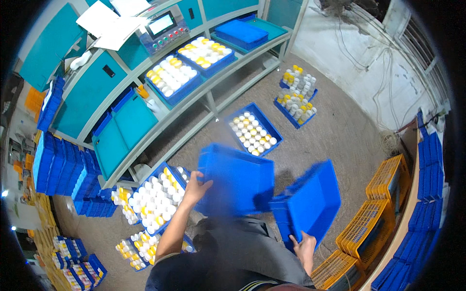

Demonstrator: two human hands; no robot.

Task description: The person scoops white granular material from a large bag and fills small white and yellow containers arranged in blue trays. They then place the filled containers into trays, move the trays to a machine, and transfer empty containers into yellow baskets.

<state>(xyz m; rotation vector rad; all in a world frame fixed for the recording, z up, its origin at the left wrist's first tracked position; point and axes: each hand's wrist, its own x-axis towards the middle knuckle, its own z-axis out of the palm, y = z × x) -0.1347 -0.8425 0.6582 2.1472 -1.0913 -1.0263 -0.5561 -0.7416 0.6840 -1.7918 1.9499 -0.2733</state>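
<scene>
Two blue plastic trays are held in front of my body, side by side. My left hand point(195, 190) is closed on the left side of one blue tray point(250, 177), thumb over its rim. My right hand point(305, 246) grips the near edge of the other blue tray point(313, 206), which is tilted. Nothing lies inside the right tray; a blurred smear covers part of the left one. Beside my left arm, a blue tray full of white and yellow-capped bottles point(156, 201) sits on top of other filled trays.
Ahead on the floor lies a bottle-filled tray point(264, 151), with more bottles point(296, 104) beyond. A teal machine bench point(128, 133) bears two filled trays point(172, 77). Orange crates point(361, 225) line the right, near stacked blue trays point(422, 223). More blue stacks point(56, 165) stand left.
</scene>
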